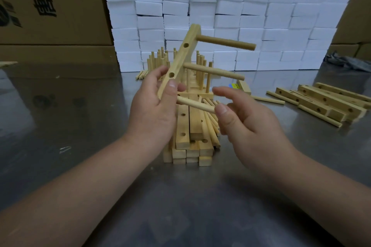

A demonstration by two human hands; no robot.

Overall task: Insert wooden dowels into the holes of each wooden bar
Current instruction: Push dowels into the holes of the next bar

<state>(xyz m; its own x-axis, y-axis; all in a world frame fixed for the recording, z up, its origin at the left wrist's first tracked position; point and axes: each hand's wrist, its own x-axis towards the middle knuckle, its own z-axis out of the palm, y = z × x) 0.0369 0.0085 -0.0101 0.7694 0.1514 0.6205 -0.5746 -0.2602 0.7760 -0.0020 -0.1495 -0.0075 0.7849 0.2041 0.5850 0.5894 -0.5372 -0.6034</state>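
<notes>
Two bare forearms reach in over a steel table (60, 118), with a wide stretch of bare steel between them and more to the left of the left arm; the table's near edge is out of view. The left hand (154, 106) curls its fingers and thumb around the lower end of one wooden bar (181, 54), held in the air above the table and tilted, top leaning right. Two side holes show on this bar. Three dowels stand out from it toward the right: the top dowel (225, 42), the middle dowel (213, 72) and the lowest dowel (195, 104). The right hand (247, 124) is half open, thumb against the outer end of the lowest dowel, forefinger held clear above it; whether the fingers behind close on the dowel cannot be told. Directly under the hands lies a stack of bars (190, 142), at least seven ends showing, with a fan of loose dowels (210, 124) touching its right side. Just behind it stands a cluster of finished bars (200, 78) with many upright dowels, too crowded to count. Well to the right, with open steel between, lie about four spare bars (325, 102) and at least three single dowels beside them. A few more dowels (140, 75) lie at the left of the cluster. At the far edge a wall of white foam blocks (241, 16) closes the table off, cardboard boxes (50, 6) flank it on the left, and a grey cloth (349, 62) lies at the right.
</notes>
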